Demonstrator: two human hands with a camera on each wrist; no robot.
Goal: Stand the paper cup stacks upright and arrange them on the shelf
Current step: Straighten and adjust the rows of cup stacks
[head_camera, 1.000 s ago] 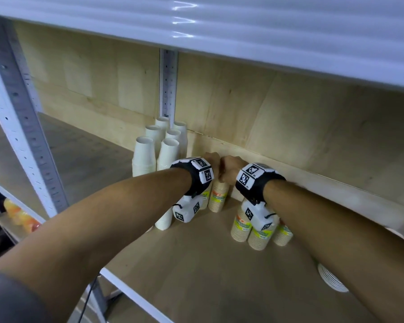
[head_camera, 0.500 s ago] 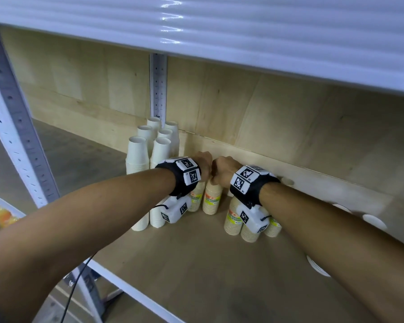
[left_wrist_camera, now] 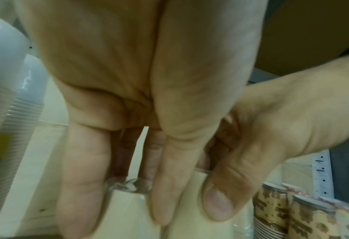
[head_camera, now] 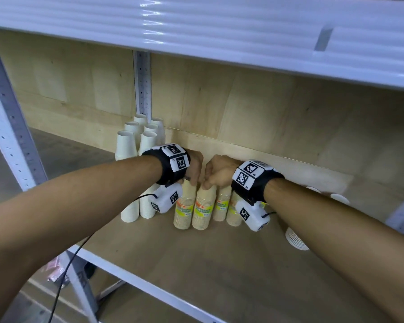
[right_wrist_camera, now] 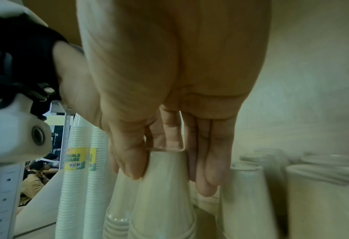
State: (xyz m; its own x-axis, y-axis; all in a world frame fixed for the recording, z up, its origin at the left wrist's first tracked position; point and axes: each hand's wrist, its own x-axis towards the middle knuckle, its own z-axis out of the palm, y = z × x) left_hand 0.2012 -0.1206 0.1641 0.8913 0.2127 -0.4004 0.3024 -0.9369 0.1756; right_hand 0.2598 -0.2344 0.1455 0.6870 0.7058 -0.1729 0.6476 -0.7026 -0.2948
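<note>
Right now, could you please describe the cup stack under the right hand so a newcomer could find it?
On the wooden shelf, right of the white cup stacks, stands a row of beige stacks. It is the second from the left, gripped at its top by the right hand; its right neighbours stand untouched.

The head view is evenly and fairly brightly lit from above; white glare streaks run along the glossy upper shelf (head_camera: 196, 22), and the wooden back panel (head_camera: 243, 108) darkens toward the right. The wide lens bends the metal upright (head_camera: 7, 127) and stretches both forearms at the lower corners. Both wrist views are dimmer, soft and greenish. In the left wrist view the palm (left_wrist_camera: 128, 56) is blurred. In the right wrist view the cup stacks (right_wrist_camera: 322, 194) at the right smear out of focus.
</note>
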